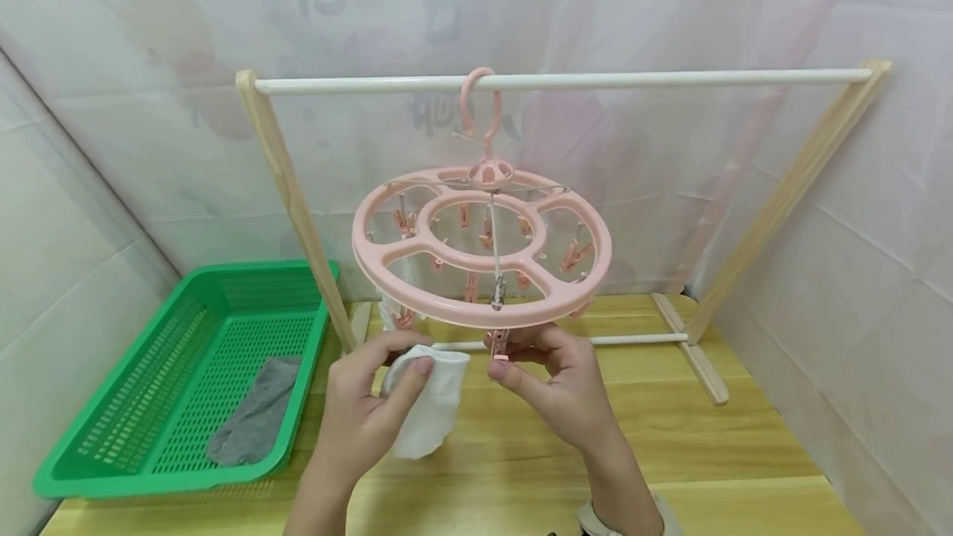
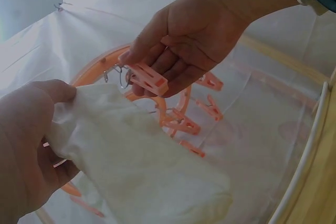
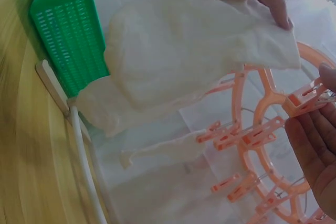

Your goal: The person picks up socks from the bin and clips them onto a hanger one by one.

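Left hand (image 1: 357,412) gripping white sock (image 1: 428,408) just under pink hanger (image 1: 482,246), right hand (image 1: 554,379) pinching clip (image 1: 499,346) there; sock likely to slip out if clip shuts on too little cloth.

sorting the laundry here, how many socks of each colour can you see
white socks: 2, one held in the left hand, one clipped to the pink hanger
grey socks: 1, lying in the green basket
total: 3
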